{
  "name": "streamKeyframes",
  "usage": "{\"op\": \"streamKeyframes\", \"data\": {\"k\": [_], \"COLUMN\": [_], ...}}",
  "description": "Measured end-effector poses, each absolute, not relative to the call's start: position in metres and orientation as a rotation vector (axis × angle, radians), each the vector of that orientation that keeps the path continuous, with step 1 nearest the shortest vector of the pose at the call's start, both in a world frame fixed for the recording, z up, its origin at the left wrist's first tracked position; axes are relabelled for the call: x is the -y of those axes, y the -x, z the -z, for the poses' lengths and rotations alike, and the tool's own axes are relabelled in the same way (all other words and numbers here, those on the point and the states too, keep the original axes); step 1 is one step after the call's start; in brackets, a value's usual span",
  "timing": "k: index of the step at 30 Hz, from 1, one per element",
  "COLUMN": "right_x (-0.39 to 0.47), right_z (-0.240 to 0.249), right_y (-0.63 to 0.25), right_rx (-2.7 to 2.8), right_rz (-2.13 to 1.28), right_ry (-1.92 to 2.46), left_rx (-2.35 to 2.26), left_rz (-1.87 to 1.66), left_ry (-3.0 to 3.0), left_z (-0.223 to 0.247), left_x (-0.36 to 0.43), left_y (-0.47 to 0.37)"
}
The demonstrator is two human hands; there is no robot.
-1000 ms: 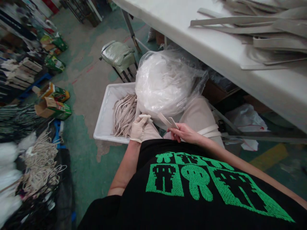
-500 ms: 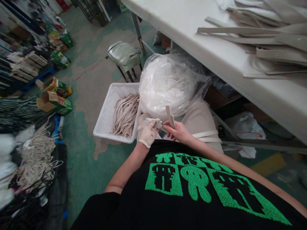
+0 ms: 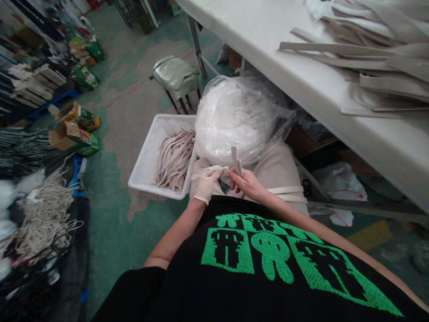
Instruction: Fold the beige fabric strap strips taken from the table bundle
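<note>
My left hand (image 3: 208,182), in a pale glove, is closed in a pinch in front of my body. A thin white strip (image 3: 211,168) sticks out from its fingers toward the left. Close beside it, fingertips almost meeting the glove, my bare right hand (image 3: 247,182) is closed round a beige strap (image 3: 235,160), whose flat end points up. Whether the two hands touch is too small to make out. Beyond them, a clear plastic bag (image 3: 234,118) full of white material rests against my lap. To its left, a white plastic bin (image 3: 142,165) holds many beige strips (image 3: 176,161).
A white table (image 3: 254,40) runs along the upper right, with a pile of beige straps (image 3: 378,62) on it. Behind the bin stands a padded stool (image 3: 176,78). Bundled cords (image 3: 47,210) and open cartons (image 3: 75,136) lie at the left.
My left hand has turned, with its back now more toward me, and its fingertips have come nearer the right hand. My right hand keeps hold of the strap, almost unmoved.
</note>
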State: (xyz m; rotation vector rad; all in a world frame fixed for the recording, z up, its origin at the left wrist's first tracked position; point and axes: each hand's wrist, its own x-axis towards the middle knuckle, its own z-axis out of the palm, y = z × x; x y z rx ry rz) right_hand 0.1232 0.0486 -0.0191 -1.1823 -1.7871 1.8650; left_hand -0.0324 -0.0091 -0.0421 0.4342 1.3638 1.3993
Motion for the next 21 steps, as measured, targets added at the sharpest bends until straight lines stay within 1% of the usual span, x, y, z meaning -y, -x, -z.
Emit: {"op": "streamKeyframes", "data": {"k": [5,9,15,21], "right_x": [-0.046,-0.039,-0.037,-0.042], "right_z": [0.014,0.013,0.013,0.021], "right_y": [-0.138,-0.140,-0.132,-0.125], "right_rx": [1.941,2.211,2.338,2.289], "right_rz": [-2.083,-2.055,-1.973,-2.108], "right_ry": [1.106,0.991,0.957,0.943], "left_rx": [-1.168,-1.121,-1.150,-1.064], "left_rz": [-1.544,-1.523,-1.499,-1.488], "left_ry": [-0.146,0.019,-0.003,-0.065], "left_z": [0.034,0.029,0.032,0.029], "left_x": [0.003,0.001,0.000,0.007], "left_y": [0.047,0.049,0.045,0.037]}}
